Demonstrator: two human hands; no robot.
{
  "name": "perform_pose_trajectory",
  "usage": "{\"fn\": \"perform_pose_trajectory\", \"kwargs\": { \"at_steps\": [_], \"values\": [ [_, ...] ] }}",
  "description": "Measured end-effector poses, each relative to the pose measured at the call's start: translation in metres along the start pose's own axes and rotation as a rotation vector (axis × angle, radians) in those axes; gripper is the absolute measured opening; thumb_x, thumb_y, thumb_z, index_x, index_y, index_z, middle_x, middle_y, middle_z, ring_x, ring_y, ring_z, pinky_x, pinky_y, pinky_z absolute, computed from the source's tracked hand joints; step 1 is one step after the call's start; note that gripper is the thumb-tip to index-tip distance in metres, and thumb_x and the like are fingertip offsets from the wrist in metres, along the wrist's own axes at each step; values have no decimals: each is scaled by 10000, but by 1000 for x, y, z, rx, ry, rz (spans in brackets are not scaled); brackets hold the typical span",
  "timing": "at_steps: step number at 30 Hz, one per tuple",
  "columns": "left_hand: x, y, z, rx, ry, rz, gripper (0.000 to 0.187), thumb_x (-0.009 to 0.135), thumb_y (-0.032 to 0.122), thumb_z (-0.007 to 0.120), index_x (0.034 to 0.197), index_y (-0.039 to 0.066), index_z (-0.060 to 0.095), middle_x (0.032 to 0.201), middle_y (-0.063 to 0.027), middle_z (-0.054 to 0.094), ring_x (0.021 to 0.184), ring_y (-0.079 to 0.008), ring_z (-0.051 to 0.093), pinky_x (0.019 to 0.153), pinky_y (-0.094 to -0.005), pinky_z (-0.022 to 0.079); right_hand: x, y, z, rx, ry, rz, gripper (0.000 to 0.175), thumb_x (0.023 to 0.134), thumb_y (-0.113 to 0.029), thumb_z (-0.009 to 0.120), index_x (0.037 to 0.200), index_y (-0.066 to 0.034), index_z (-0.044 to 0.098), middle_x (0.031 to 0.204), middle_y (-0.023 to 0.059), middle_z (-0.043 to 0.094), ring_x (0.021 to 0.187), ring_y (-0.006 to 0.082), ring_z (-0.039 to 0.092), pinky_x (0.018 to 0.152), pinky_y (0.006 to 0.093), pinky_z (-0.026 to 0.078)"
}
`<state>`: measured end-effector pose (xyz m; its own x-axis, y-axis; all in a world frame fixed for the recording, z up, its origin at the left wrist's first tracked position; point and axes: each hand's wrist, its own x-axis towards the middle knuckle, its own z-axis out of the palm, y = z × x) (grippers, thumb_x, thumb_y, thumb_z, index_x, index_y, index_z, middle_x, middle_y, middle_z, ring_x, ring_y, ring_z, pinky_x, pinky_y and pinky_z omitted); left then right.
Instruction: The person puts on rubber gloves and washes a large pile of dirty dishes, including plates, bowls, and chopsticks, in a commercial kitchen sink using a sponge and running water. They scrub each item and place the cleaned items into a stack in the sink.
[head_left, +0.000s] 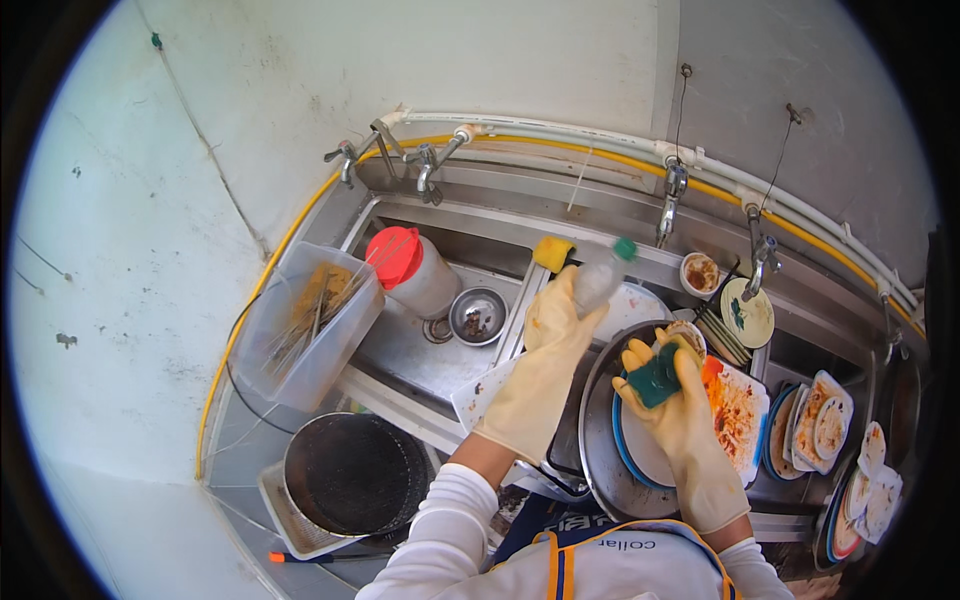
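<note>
Both my hands wear cream rubber gloves. My left hand grips a clear plastic bottle with a green cap, slightly blurred and tilted over the sink. In my right hand lies a dark green scouring pad, its palm side turned up and the fingers curled about it. Beneath that hand a large round metal pan holds a white plate with a blue rim. A white tray smeared with red sauce sits just right of my right wrist. A yellow sponge rests on the sink divider beyond my left hand.
At left stand a plastic bin of skewers, a red-lidded jug and a steel bowl. A blackened pot is on the floor side. Dirty dishes are stacked at right. Taps jut over the sinks.
</note>
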<state>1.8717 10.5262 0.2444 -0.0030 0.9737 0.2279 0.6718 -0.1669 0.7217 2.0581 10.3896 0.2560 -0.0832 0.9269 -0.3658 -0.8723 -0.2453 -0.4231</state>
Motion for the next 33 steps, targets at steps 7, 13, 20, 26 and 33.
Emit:
{"fn": "perform_pose_trajectory", "kwargs": {
  "at_steps": [7, 13, 20, 26, 33],
  "values": [
    [92, -27, 75, -732, 176, -322, 646, 750, 34, 897, 1322, 27, 597, 1214, -150, 694, 1146, -250, 663, 1033, -377, 512, 2, -2, -9, -257, 389, 6, 396, 1056, -193, 611, 1445, -138, 561, 1212, 113, 698, 839, 172, 659, 727, 315, 553],
    [143, -45, 136, -767, 75, -233, 751, 707, 77, 939, 1357, 11, 567, 1228, -131, 680, 1129, -272, 662, 1019, -399, 525, 16, 8, 3, -299, 510, -73, 327, 1064, -285, 619, 1347, -120, 631, 943, 22, 692, 643, 82, 554, 578, 235, 468],
    [147, -39, 151, -518, 90, -282, 818, 727, 101, 930, 1427, 19, 514, 1283, -187, 656, 1198, -347, 635, 1061, -406, 497, 17, 11, 1, -320, 573, -124, 320, 1105, -227, 524, 1410, -133, 547, 1038, 60, 709, 750, 118, 638, 579, 233, 471],
    [143, -51, 124, -349, -142, -182, 893, 804, 252, 884, 1536, 32, 422, 1444, -257, 570, 1372, -406, 528, 1140, -444, 438, 14, 11, -6, -314, 362, -180, 351, 1104, -189, 510, 1440, -89, 526, 1082, 85, 698, 842, 130, 653, 648, 263, 489],
    [84, -125, 33, -259, -132, -177, 378, 1029, 243, 644, 1327, 12, 655, 1210, -138, 731, 1097, -219, 699, 1019, -345, 526, 11, 3, -18, -343, 474, -123, 278, 1076, -175, 577, 1343, -102, 601, 929, 113, 715, 632, 142, 571, 574, 261, 487]
  ]
}}
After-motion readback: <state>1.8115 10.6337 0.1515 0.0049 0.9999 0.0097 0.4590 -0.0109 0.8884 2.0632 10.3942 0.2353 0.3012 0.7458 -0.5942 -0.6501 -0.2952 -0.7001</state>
